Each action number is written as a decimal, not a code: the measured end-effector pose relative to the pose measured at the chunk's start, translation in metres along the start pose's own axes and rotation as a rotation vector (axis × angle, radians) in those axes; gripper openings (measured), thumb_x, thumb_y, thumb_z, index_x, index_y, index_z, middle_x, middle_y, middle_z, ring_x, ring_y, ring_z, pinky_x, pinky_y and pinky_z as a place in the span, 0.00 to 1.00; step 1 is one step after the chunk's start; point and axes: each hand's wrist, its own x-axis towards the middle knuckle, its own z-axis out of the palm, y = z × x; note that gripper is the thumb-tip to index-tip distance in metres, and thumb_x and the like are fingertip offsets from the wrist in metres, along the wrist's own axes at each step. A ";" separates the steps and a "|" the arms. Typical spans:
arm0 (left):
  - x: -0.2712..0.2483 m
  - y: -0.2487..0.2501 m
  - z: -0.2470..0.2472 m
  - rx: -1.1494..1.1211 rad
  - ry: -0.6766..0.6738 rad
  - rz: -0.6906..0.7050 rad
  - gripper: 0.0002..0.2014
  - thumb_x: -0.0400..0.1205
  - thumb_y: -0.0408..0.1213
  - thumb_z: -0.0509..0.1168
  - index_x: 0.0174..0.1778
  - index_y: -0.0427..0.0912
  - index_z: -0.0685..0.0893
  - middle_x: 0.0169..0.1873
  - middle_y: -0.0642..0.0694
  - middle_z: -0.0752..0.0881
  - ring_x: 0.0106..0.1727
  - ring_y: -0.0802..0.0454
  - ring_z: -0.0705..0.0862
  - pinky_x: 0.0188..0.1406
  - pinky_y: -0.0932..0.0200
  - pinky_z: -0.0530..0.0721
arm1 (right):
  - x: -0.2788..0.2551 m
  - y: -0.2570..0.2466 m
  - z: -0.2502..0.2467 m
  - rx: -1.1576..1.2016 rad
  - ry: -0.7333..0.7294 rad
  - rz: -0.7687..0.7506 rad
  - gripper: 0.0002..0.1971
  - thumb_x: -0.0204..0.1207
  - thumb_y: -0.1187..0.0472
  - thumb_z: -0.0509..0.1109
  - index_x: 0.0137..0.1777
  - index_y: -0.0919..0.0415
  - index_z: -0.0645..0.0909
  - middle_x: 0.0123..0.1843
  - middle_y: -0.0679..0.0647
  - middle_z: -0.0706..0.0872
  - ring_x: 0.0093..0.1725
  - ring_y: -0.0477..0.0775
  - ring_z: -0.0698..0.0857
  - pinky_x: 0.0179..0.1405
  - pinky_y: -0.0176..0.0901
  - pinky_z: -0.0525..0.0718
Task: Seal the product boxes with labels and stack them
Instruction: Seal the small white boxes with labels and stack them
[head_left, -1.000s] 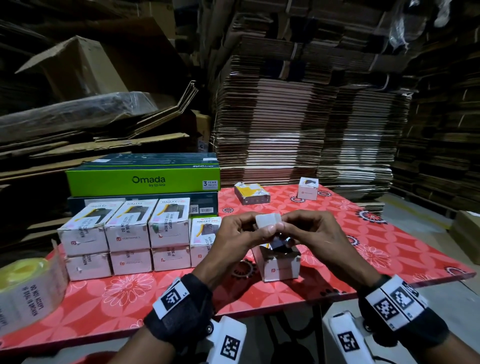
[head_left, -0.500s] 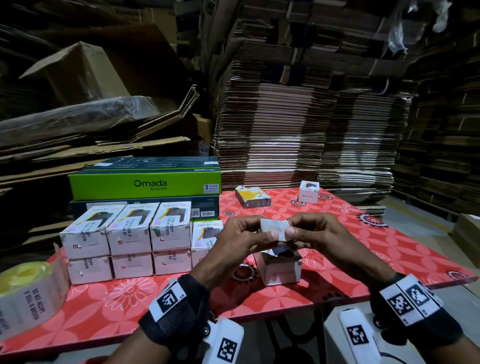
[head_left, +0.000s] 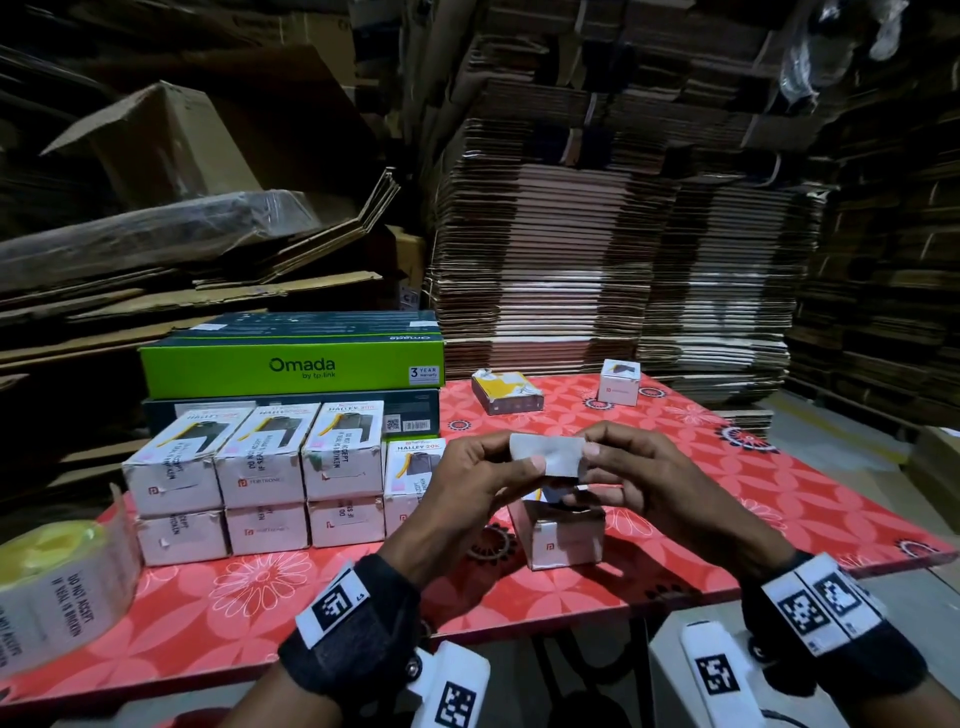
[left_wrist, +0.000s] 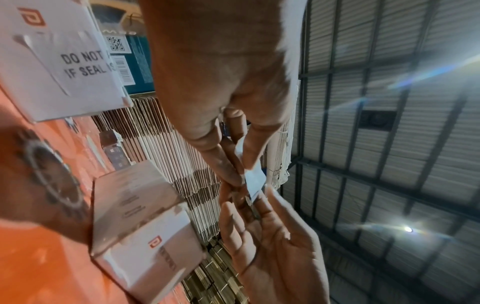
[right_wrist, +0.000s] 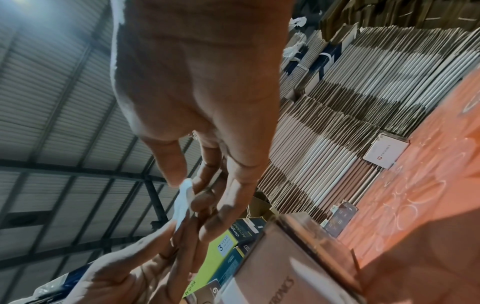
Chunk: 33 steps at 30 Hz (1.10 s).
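Head view: open-topped white box (head_left: 563, 535) sits on red table (head_left: 779, 493), dark contents unclear; plain white label (head_left: 548, 454) held above it, left hand (head_left: 478, 478) & right hand (head_left: 639, 478) each pinching an end. L wrist view: label (left_wrist: 253, 181) thin, bent betw fingertips. R wrist view: same pinch on label (right_wrist: 183, 203), box (right_wrist: 285, 263) below.

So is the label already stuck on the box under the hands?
No: in the head view both hands, left hand and right hand, pinch the label in the air above the box.

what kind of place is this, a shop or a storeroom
Most likely a packing warehouse or storeroom: tall stacks of flattened cartons behind the table, sealed product boxes stacked on it, and a corrugated metal roof overhead.
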 end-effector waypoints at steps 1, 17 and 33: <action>0.000 -0.001 -0.001 0.004 0.001 0.011 0.10 0.82 0.21 0.66 0.57 0.32 0.90 0.52 0.38 0.93 0.52 0.50 0.92 0.51 0.63 0.87 | -0.001 -0.001 0.001 -0.011 -0.001 -0.003 0.18 0.81 0.57 0.74 0.60 0.74 0.81 0.56 0.71 0.87 0.56 0.70 0.88 0.55 0.52 0.90; 0.005 0.003 -0.003 -0.166 -0.013 -0.107 0.08 0.75 0.36 0.72 0.48 0.39 0.91 0.46 0.41 0.90 0.48 0.45 0.90 0.42 0.54 0.89 | -0.006 -0.009 0.010 0.026 0.184 -0.105 0.06 0.72 0.67 0.75 0.47 0.66 0.84 0.42 0.61 0.88 0.40 0.58 0.92 0.33 0.41 0.89; 0.002 -0.009 -0.009 0.627 -0.040 -0.189 0.29 0.70 0.21 0.78 0.59 0.55 0.83 0.39 0.48 0.85 0.26 0.54 0.83 0.28 0.59 0.83 | -0.024 0.018 -0.002 -0.377 0.344 -0.146 0.09 0.75 0.73 0.78 0.49 0.60 0.93 0.45 0.54 0.95 0.49 0.51 0.94 0.48 0.39 0.89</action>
